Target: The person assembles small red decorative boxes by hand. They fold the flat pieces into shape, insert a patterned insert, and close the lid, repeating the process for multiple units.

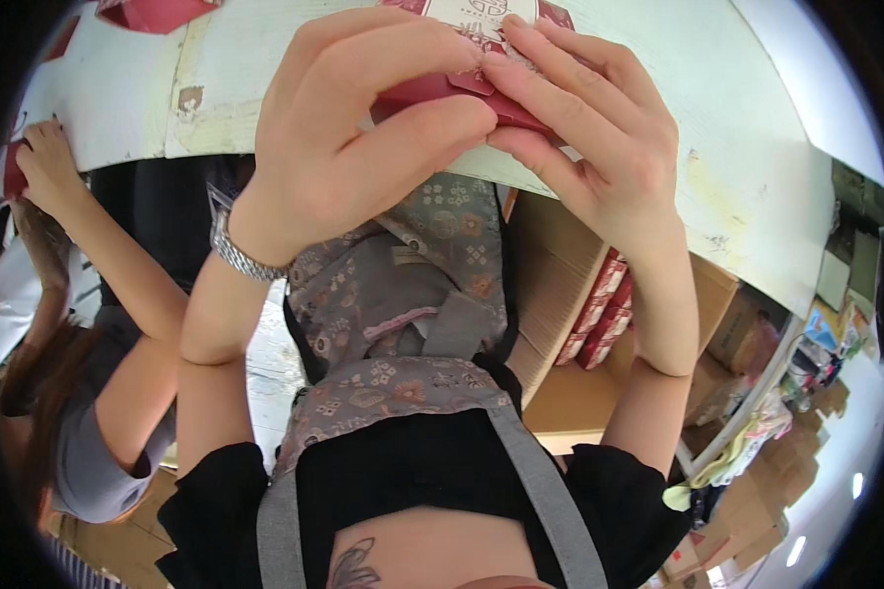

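A small red gift box [424, 90] with a white printed panel on top lies at the table's edge, between my two hands. My left hand [349, 128], with a metal watch on its wrist, closes round the box's left side, thumb low on the near face and fingertips on the upper edge. From the other side my right hand [604, 123] grips it, fingers bent over the top and thumb under the near edge. The fingertips of both hands meet around a red flap [471, 82] on the near side. My fingers hide much of the box.
The white table [216, 128] has worn patches. Another red box-like piece [157, 12] is at its far left. A co-worker's hand [49, 162] touches something red at the left. Below the table, an open carton [560, 285] contains red packs [599, 319].
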Tool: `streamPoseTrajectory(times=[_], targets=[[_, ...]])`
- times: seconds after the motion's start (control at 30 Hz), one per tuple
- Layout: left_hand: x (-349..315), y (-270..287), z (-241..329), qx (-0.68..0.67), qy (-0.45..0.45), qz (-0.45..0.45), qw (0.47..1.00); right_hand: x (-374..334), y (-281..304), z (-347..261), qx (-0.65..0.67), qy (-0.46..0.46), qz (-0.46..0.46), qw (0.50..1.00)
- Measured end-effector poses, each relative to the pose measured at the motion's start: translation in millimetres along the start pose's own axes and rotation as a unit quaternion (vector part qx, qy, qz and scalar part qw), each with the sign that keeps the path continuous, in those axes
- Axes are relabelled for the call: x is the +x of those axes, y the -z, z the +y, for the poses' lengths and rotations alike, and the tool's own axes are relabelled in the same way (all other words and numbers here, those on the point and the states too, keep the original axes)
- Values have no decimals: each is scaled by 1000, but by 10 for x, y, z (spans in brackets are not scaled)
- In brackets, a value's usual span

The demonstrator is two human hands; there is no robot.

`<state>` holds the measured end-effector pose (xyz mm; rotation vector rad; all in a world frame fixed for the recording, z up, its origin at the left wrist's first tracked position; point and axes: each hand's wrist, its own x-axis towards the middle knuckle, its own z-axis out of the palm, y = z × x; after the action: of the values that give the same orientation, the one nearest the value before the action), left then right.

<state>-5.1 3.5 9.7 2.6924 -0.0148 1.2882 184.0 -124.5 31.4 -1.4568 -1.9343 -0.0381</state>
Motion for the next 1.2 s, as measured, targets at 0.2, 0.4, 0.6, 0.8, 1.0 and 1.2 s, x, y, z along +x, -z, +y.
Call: streamPoseTrajectory(times=[0.2,0.4,0.6,0.8,1.0,1.2], targets=[[85,12,146,22,32,-27,999,7,30,-10,-37,1,-7,999],[270,106,440,105,102,-97,984,-53,20,-22,-29,-7,7,1000],[322,110,455,131,70,-126,981,-71,8,-38,-23,-11,20,999],[164,140,542,52,187,-83,977,-150,-71,-6,16,-21,58,998],[-24,-70,749,-326,481,99,808,-190,-273,-288,-30,-73,124,989],[11,-97,779,-438,460,135,760,-226,-440,-438,-43,-104,185,976]])
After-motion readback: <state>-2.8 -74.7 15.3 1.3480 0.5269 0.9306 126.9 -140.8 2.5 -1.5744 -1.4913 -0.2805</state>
